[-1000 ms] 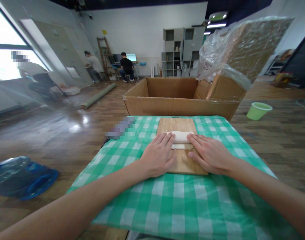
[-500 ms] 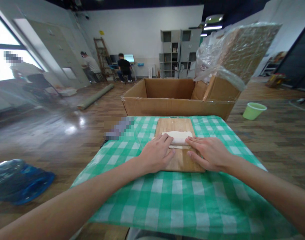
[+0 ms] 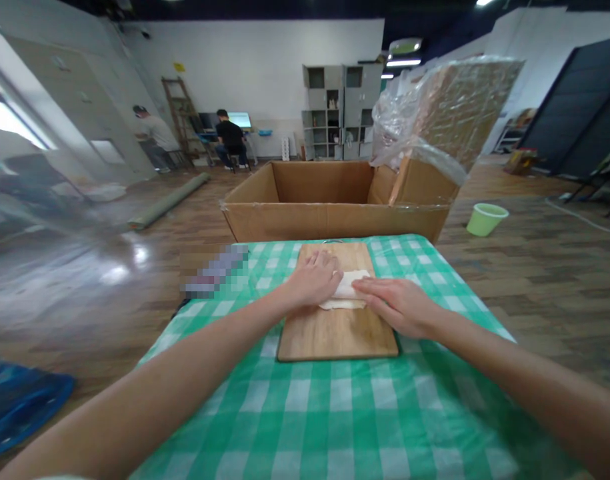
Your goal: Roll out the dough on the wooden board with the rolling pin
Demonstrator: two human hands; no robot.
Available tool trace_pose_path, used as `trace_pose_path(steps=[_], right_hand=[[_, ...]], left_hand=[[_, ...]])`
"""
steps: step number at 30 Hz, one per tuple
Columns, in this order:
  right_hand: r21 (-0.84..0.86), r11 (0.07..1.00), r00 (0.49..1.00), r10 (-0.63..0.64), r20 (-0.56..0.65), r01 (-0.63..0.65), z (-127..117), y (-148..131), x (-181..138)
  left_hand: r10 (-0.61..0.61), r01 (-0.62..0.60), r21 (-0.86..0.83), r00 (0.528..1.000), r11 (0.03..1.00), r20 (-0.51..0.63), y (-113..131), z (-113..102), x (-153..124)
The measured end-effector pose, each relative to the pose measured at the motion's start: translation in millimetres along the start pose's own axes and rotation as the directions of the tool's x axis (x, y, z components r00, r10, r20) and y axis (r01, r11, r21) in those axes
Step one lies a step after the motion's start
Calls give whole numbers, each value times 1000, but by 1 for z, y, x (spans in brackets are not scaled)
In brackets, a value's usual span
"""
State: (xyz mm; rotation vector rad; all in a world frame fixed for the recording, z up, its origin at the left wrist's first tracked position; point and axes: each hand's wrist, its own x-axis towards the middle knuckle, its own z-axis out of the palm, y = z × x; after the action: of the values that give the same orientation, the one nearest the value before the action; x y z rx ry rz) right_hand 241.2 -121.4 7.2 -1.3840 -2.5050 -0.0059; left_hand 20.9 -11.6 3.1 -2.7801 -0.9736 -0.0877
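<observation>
A pale folded sheet of dough point(image 3: 349, 291) lies on a wooden cutting board point(image 3: 337, 330) on the green checked tablecloth point(image 3: 335, 413). My left hand point(image 3: 315, 279) rests on the dough's left part with the fingers curled over it. My right hand point(image 3: 397, 305) lies flat on the dough's right end, fingers stretched toward the left. Most of the dough is hidden under the two hands.
An open cardboard box point(image 3: 329, 200) stands just beyond the table, with a plastic-wrapped board point(image 3: 455, 113) leaning at its right. A green bucket point(image 3: 486, 219) sits on the wood floor at right. Blue plastic point(image 3: 15, 407) lies at lower left. Two people point(image 3: 229, 137) are at desks far back.
Both hands have slid forward along the board and closer together over the dough. The camera view has shifted, so the board's near half now lies bare.
</observation>
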Motion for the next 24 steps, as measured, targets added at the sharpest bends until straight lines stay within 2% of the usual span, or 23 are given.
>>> trace_pose_path(steps=[3,6,8,12,16,20,24], right_hand=[[7,997,995,82,-57,-82,19,11,10],[-33,995,994,95,-60,-97,35,26,30],[-113,993,999,33,-10,-34,41,37,43],[-209,978,994,50,101,-28,42,50,60],[-343,939,987,17,158,38,35,40,57],[-416,909,996,29,84,9,30,21,41],[-442,897,996,51,68,-16,27,8,29]], left_hand=[[-124,124,-12,991,992,-59,8,-1,-13],[-207,205,-38,978,978,-36,15,-4,-16],[-228,227,-49,973,973,-19,17,-5,-16],[-246,244,-51,969,969,-40,17,0,-15],[-244,243,-30,964,970,-100,19,5,-19],[-215,214,-26,970,977,-113,24,5,-27],[-196,192,-51,973,980,-120,30,1,-36]])
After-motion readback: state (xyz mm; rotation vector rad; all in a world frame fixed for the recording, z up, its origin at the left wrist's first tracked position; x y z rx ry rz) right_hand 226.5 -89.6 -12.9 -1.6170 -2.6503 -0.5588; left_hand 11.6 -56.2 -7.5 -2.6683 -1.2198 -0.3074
